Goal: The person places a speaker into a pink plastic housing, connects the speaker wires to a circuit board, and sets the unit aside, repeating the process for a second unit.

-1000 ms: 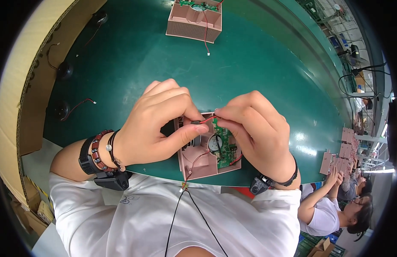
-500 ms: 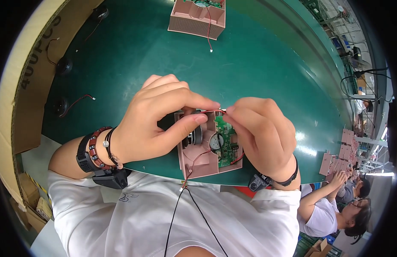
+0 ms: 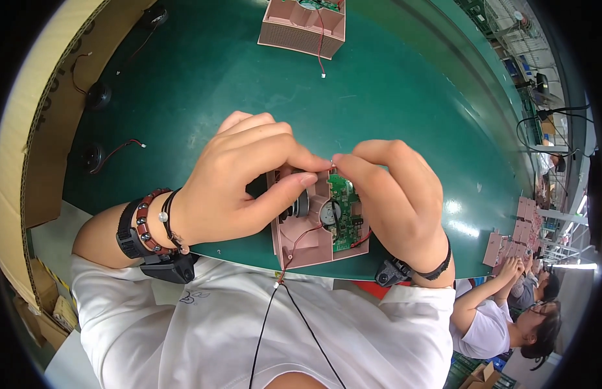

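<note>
A pink plastic housing (image 3: 314, 258), its inside facing up, lies under my hands near the table's front edge. A green circuit board (image 3: 344, 235) is fitted in its right side, and a black round speaker (image 3: 301, 205) sits in the left side, partly covered by my left hand. My left hand (image 3: 249, 172) and my right hand (image 3: 398, 194) meet with their fingertips at the housing's far edge. Both are closed in a pinch on a thin red wire (image 3: 333, 170), mostly hidden by the fingers. Another red-and-black wire (image 3: 297, 242) hangs over the housing's near wall.
A second pink housing (image 3: 301, 37) stands at the far side of the green table (image 3: 216, 71). Loose black speakers with wires, one of them a nearer speaker (image 3: 92, 157), lie along a cardboard box (image 3: 61, 123) at left. At far right, a co-worker (image 3: 492, 324) sits near stacked pink housings (image 3: 525, 227).
My right hand has moved slightly left, so its fingertips now meet those of my left hand. The stretch of red wire that showed between them is now mostly covered.
</note>
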`<action>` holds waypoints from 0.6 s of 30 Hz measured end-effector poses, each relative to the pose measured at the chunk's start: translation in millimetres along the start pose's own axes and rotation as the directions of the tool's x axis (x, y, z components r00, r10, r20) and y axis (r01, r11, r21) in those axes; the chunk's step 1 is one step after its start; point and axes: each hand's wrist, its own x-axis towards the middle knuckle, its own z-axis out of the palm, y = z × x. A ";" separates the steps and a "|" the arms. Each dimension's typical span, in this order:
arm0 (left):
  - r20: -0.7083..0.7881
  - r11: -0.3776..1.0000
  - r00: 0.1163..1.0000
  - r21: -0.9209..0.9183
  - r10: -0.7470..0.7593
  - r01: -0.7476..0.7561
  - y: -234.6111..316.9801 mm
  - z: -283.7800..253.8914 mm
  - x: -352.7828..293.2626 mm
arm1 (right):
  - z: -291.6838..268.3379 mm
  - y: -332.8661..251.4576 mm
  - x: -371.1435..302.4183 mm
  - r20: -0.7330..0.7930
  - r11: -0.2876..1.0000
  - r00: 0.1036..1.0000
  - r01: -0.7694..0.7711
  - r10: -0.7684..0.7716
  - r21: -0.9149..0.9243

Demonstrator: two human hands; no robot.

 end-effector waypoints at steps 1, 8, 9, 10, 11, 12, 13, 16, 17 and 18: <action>0.001 1.000 1.000 0.000 -0.001 0.001 0.2 0.1 -0.2 | 0.8 0.7 0.0 0.000 1.000 1.000 -0.001 0.001 0.001; 0.046 0.990 0.990 0.047 0.132 -0.134 -1.1 -4.3 0.4 | 1.6 1.0 -0.4 0.173 0.998 0.983 -0.067 0.063 0.012; 0.047 0.990 0.990 0.045 0.129 -0.132 -1.6 -2.6 -0.5 | 1.0 2.0 -0.4 0.175 0.998 0.982 -0.069 0.065 0.014; 0.014 0.997 0.997 -0.006 0.082 -0.082 -2.7 0.9 -1.8 | -0.2 4.4 -0.5 0.186 0.992 0.978 -0.110 0.096 0.069; -0.016 0.998 0.999 -0.060 0.032 -0.033 -3.9 4.4 -3.1 | -1.7 7.4 -0.8 0.200 0.981 0.972 -0.152 0.126 0.123; -0.044 0.993 0.999 -0.115 -0.019 0.014 -4.5 6.2 -4.1 | -3.1 10.4 -1.3 0.215 0.965 0.964 -0.194 0.154 0.175; -0.044 0.993 0.999 -0.120 -0.020 0.015 -5.0 6.2 -4.3 | -5.5 14.7 -2.7 0.218 0.965 0.963 -0.197 0.158 0.173; 0.014 0.996 1.000 -0.090 -0.018 0.019 -6.4 2.7 -5.0 | -10.7 26.5 -8.3 0.313 0.904 0.933 -0.281 0.178 0.323; 0.013 0.995 1.000 -0.094 -0.020 0.021 -6.8 3.2 -4.9 | -9.7 27.1 -10.4 0.317 0.903 0.931 -0.283 0.179 0.322; 0.011 0.995 1.000 -0.095 -0.021 0.022 -7.2 3.6 -5.1 | -8.0 27.2 -13.5 0.318 0.892 0.930 -0.295 0.185 0.343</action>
